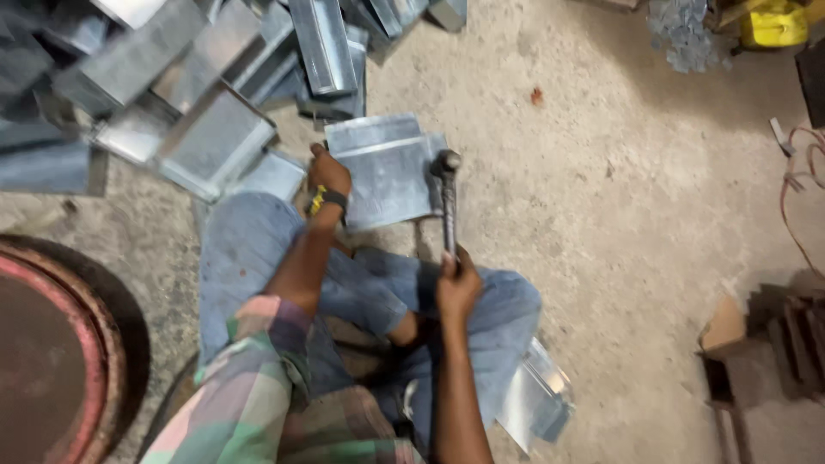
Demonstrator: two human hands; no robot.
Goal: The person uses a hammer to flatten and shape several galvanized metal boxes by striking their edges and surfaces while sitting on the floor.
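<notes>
The person sits on the bare concrete floor with legs in blue denim folded under the work area. The right hand is nearest the camera: its fingers are wrapped fully closed around the lower end of the dark handle of a steel-headed hammer. The hammer head rests on the right edge of a flat, folded sheet of grey galvanised metal, which lies on the floor just beyond the knees. The left hand (a dark band with a yellow mark sits at the wrist) presses on the left edge of that sheet; its fingers curl downward over the edge, though how tightly they grip cannot be told. Beyond, to the upper left, lies a pile of grey sheet-metal channel sections.
</notes>
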